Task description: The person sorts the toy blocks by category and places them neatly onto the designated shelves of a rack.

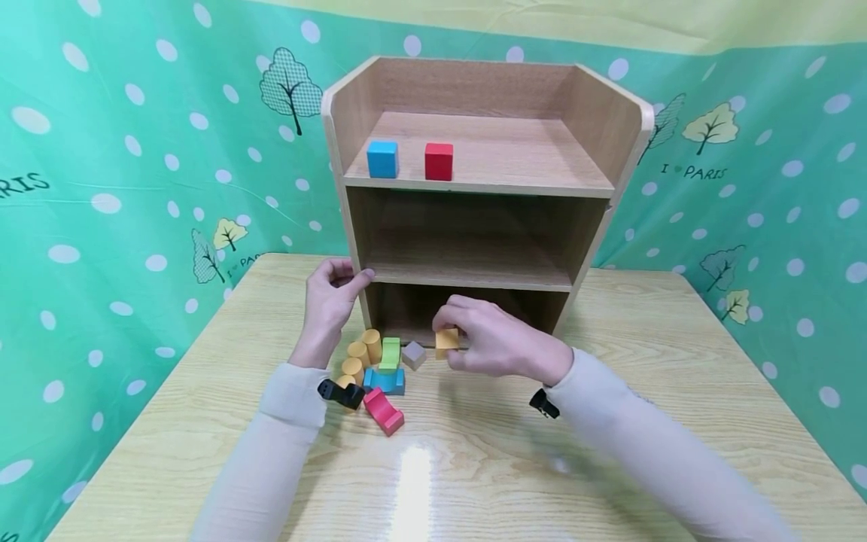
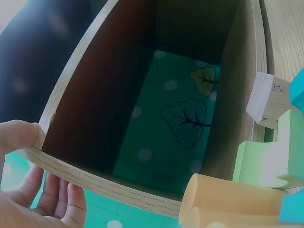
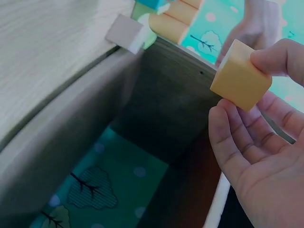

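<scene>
Between thumb and fingers, my right hand point(image 1: 484, 339) pinches a yellow-orange cube point(image 3: 241, 76) in front of the shelf's lowest compartment. My left hand point(image 1: 330, 297) grips the left side panel of the wooden shelf point(image 1: 474, 188); in the left wrist view its thumb point(image 2: 19, 135) lies on the front edge and the fingers are on the outer side. A grey cube point(image 1: 414, 355) sits on the table just left of the held cube. On the top board stand a blue cube point(image 1: 382, 159) and a red cube point(image 1: 439, 162).
Several yellow cylinders point(image 1: 358, 351) line up by the shelf's left foot. Beside them are a green notched block point(image 1: 389, 354), a blue arch block point(image 1: 384, 382) and a red arch block point(image 1: 384, 412). The wooden table point(image 1: 508, 467) meets a green dotted cloth point(image 1: 135, 188) behind.
</scene>
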{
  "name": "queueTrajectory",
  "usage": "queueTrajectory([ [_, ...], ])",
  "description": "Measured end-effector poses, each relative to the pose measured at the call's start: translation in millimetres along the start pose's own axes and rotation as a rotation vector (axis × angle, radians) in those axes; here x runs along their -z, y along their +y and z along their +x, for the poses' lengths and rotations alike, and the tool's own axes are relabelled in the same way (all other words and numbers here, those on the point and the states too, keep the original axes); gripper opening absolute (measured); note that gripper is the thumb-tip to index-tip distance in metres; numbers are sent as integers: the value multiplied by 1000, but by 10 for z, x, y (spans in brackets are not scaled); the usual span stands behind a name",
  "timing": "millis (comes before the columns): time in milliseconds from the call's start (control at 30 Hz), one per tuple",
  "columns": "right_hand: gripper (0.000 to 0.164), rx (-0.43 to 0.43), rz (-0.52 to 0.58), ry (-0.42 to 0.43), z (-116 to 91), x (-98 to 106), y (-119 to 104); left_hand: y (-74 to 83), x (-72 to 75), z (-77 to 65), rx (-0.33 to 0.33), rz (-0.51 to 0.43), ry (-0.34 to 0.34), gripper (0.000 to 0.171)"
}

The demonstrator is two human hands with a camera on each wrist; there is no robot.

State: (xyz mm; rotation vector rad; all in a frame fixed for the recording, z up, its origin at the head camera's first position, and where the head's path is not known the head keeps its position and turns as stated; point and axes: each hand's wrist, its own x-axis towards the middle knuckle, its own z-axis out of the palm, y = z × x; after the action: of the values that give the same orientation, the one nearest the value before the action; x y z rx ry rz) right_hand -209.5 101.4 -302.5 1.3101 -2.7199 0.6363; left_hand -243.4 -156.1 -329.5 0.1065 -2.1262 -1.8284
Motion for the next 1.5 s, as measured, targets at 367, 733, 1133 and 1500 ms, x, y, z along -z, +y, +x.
queueTrajectory([
  [367,30,34,-17,63,-41,319,-28,-21,-7,7,-2,-5,-4,38],
  [733,27,90,-27,140,-94,625,-35,-35,-14,13,-8,-10,-2,37],
  [1133,28,119,-13,153,-121,829,-15,-29,-20,14,-14,-12,-7,37],
  [1500,27,175,-49,222,-84,1143,-23,-21,-8,14,-4,-18,1,37],
])
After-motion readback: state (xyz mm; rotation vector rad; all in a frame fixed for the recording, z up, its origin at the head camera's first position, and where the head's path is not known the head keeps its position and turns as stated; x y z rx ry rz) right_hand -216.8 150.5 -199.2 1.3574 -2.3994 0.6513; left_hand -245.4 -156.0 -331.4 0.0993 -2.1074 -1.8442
